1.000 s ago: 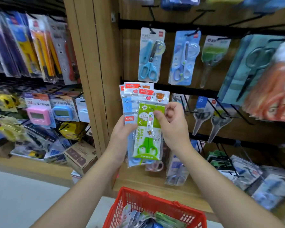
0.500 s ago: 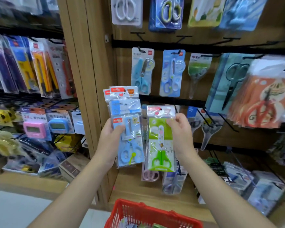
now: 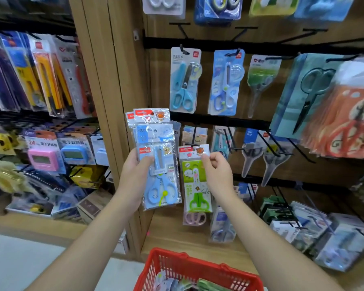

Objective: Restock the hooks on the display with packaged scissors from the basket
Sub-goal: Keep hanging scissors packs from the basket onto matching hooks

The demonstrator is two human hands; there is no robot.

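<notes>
One green scissors pack (image 3: pixel 193 183) stands upright, handles down.

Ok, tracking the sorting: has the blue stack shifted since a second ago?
Yes, left: the blue stack now overlaps the wooden post; before, it sat right of it.

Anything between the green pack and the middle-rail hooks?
Nothing visible. The right hand pinches the green pack by its top, in front of the hooks. The left hand holds the blue packs beside it, on its left, out of the path.
</notes>
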